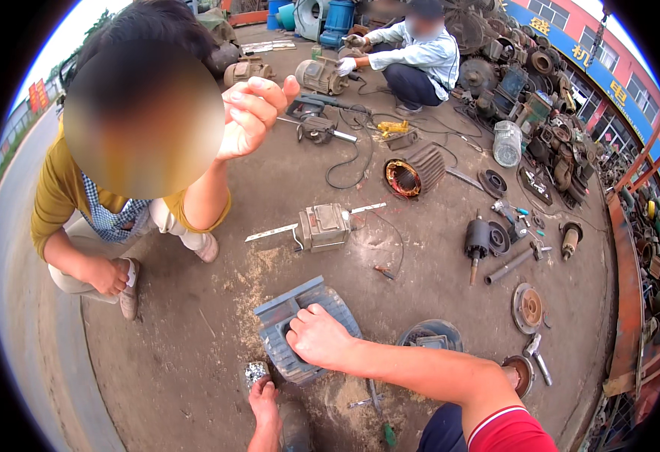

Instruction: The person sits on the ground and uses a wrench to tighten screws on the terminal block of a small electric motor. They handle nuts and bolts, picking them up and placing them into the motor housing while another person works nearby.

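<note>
Motor casing [343, 309], grey and ribbed, is set on the ground and is touched from above by the right hand [319, 337], its fingers curled at the casing's top; whether anything is gripped cannot be seen. Just beside the casing's near left corner, shiny metal bits [256, 371] are touched by the left hand [264, 399], whose grip cannot be made out. Beyond the casing, a brown motor [324, 227] is seen.

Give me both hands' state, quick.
Left hand: at small silvery object; grip can't be told.
Right hand: closed, over grey motor housing; anything inside is hidden.
</note>
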Demonstrator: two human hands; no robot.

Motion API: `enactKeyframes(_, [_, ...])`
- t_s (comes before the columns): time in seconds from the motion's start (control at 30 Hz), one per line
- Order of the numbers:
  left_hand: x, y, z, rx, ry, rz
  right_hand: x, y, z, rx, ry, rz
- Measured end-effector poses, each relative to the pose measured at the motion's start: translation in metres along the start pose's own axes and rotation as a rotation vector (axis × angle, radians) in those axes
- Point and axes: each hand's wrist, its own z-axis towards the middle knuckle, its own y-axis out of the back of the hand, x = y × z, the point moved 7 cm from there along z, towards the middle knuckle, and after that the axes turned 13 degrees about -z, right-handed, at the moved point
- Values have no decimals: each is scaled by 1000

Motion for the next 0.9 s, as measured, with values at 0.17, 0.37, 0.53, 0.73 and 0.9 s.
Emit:
enactKeyframes(0.17, [7, 7, 1, -11, 33, -24, -3, -1, 1, -14, -38, 31])
enactKeyframes(0.37, [5, -2, -1, -3, 59, -52, -5, -10, 1, 0, -14, -18])
enactKeyframes(0.53, [10, -8, -6, 19, 94, -61, -12, -13, 2, -7, -11, -26])
enactKeyframes(0.73, [10, -4, -9, 0, 95, -84, -9, -5, -1, -41, -10, -13])
enactKeyframes(0.9, [13, -8, -10, 51, 120, -62, -8, -14, 4, 14, -4, -42])
